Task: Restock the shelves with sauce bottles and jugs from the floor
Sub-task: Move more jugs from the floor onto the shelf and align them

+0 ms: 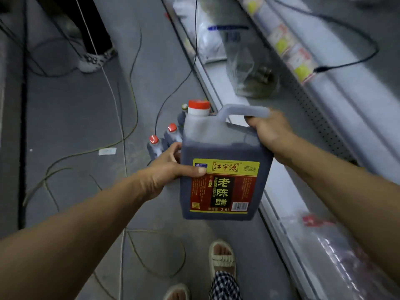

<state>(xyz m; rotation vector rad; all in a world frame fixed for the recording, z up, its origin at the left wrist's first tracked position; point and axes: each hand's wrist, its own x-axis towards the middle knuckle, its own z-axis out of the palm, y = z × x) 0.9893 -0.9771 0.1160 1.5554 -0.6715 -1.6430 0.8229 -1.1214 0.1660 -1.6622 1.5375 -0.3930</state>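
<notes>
Our right hand [267, 128] grips the handle of a dark vinegar jug [223, 167]; our left hand [171, 167] clasps its side, above bottles [154, 146] on the floor [75, 118].

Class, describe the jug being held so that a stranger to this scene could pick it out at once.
Start at the long white shelf unit on the right, then look to the grey floor aisle beside it. Both hands, left hand and right hand, hold up a large dark plastic jug. Unlike the small red-capped bottles standing behind it, it has a moulded handle and a yellow-and-red label.
</notes>
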